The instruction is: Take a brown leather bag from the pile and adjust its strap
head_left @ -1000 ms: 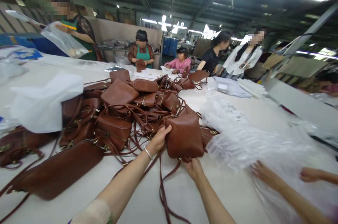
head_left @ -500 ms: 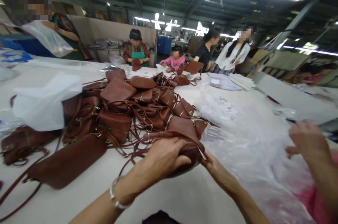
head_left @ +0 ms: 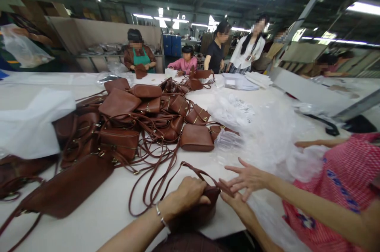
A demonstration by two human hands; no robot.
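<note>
1. Since the earlier frames I have drawn the brown bag (head_left: 204, 204) away from the pile (head_left: 142, 121) and down to the near edge of the counter (head_left: 97, 208). It was upright in front of the pile; it now sits low, close to my body.
2. My left hand (head_left: 188, 194) lies over the top of the bag with the fingers (head_left: 198, 199) curled shut around it. I judge this grip pins the bag so it cannot slide off the edge.
3. My right hand (head_left: 234, 200) meets the bag at its right end. Only the wrist and part of the palm show, so I cannot tell how far these fingers are closed, nor whether they hold the bag or only touch it.
4. The bag's strap (head_left: 157, 188) trails leftward in loops on the counter, running back toward the pile. It looks slack and may still be tangled with other straps there.
5. A co-worker's hand (head_left: 247, 176), on an arm coming from a pink patterned sleeve (head_left: 326, 188), hangs spread open just above my right hand. It holds nothing.
6. Clear plastic bags (head_left: 267, 133) lie heaped to the right of the pile, within the co-worker's reach.
7. A white cloth bag (head_left: 32, 121) rests on the left side of the pile.
8. Other people (head_left: 219, 50) stand or sit at the far end of the counter with more brown bags.
</note>
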